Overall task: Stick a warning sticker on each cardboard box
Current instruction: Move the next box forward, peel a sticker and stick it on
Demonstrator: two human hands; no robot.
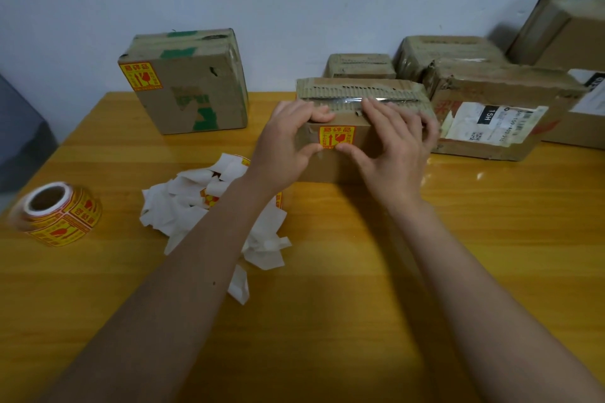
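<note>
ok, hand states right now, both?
Left hand: fingers on the box, thumb pressing the sticker.
Right hand: same, thumb on it.

Brown cardboard box (340,160) under my hands carries a yellow sticker (336,137) with red print. Left of it, a brown box (193,88) bears green patches and a matching sticker (140,76); yellow-red roll (55,213), white backing scraps (183,206), orange-yellow wood-grain table (327,321).

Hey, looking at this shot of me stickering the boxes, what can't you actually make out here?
Head view only:
- Box in hand: left hand and right hand cover its front corners.
- Shipping label: print too small and blurred.
- Rear boxes: fronts hidden by nearer boxes, so stickers unknown.
- Far-right box: cut off by the frame edge.
</note>
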